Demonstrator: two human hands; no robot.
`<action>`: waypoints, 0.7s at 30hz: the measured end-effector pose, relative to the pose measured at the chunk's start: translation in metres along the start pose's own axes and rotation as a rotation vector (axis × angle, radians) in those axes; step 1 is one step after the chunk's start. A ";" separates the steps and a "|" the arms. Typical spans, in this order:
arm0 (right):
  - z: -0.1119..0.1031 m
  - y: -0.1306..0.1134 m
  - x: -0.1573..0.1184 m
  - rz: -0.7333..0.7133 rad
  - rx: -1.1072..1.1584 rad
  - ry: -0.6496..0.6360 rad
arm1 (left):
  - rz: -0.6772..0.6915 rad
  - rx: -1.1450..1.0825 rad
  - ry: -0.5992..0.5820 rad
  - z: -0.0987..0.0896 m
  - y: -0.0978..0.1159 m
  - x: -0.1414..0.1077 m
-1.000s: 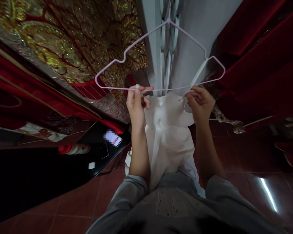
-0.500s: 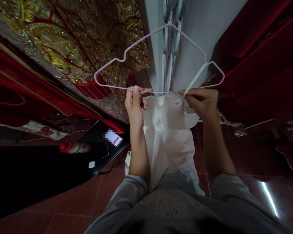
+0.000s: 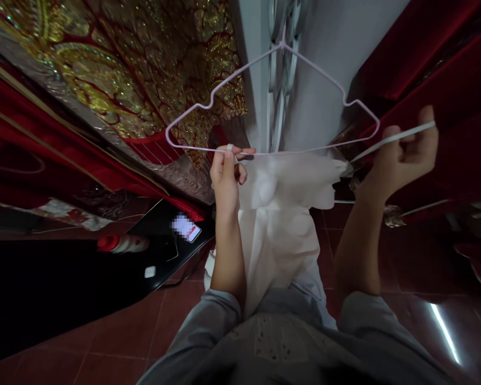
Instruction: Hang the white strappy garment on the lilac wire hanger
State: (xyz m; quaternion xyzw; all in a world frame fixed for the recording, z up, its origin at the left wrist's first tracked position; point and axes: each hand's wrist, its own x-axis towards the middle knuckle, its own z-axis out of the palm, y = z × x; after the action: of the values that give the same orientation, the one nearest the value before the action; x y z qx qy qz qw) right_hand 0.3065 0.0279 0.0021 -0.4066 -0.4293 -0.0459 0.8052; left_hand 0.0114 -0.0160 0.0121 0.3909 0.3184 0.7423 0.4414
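A pale lilac hanger (image 3: 316, 67) hangs in front of a grey surface with metal bars. My left hand (image 3: 227, 174) pinches the hanger's bottom bar, and a narrow white strap loops over one of its fingers. Below the bar hangs a white garment (image 3: 274, 224), its lower part reaching my lap. Out to the right of the hanger, my right hand (image 3: 409, 155) holds a thin white strap (image 3: 414, 131), pulled taut and sideways from the garment's top right corner. This strap lies off the hanger.
Gold-sequined red fabric (image 3: 144, 64) hangs at the left, dark red cloth (image 3: 444, 69) at the right. On a black table (image 3: 64, 299) are a lit phone (image 3: 193, 232), a red-capped bottle (image 3: 122, 243) and a small white case (image 3: 150, 271).
My right hand has moved from the hanger's bottom bar out to the right, drawing the strap off the hanger's right shoulder. The garment's top stretches rightward; the hanger shifted slightly right.
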 end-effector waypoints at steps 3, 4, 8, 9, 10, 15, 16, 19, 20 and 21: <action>0.008 -0.041 -0.030 0.063 0.002 -0.145 | -0.035 -0.016 -0.003 0.008 -0.004 -0.005; 0.013 -0.054 -0.040 0.095 -0.009 -0.319 | -0.039 -0.019 -0.004 0.011 -0.005 -0.007; 0.027 -0.079 -0.061 0.191 -0.037 -0.718 | -0.021 0.020 0.006 0.008 -0.012 -0.015; 0.028 -0.078 -0.061 0.189 -0.035 -0.709 | 0.010 0.050 0.035 0.001 -0.013 -0.015; 0.028 -0.075 -0.058 0.180 -0.030 -0.677 | 0.064 0.086 0.085 -0.009 -0.014 -0.014; 0.020 -0.057 -0.034 0.156 0.025 -0.556 | 0.407 0.267 0.344 -0.068 -0.001 0.008; 0.020 -0.055 -0.032 0.165 0.029 -0.567 | 0.412 0.293 0.269 -0.074 0.005 0.013; 0.021 -0.054 -0.034 0.208 0.019 -0.605 | 0.323 0.329 -0.051 -0.071 0.030 0.031; 0.022 -0.055 -0.037 0.222 0.012 -0.614 | 0.281 0.340 -0.118 -0.064 0.038 0.036; 0.022 -0.056 -0.041 0.232 0.009 -0.621 | 0.241 0.352 -0.158 -0.055 0.046 0.042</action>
State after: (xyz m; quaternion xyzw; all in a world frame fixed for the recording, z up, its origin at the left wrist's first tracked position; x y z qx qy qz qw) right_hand 0.2423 -0.0053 0.0134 -0.4438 -0.6052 0.1741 0.6376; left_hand -0.0679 -0.0038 0.0354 0.5541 0.3586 0.6895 0.2982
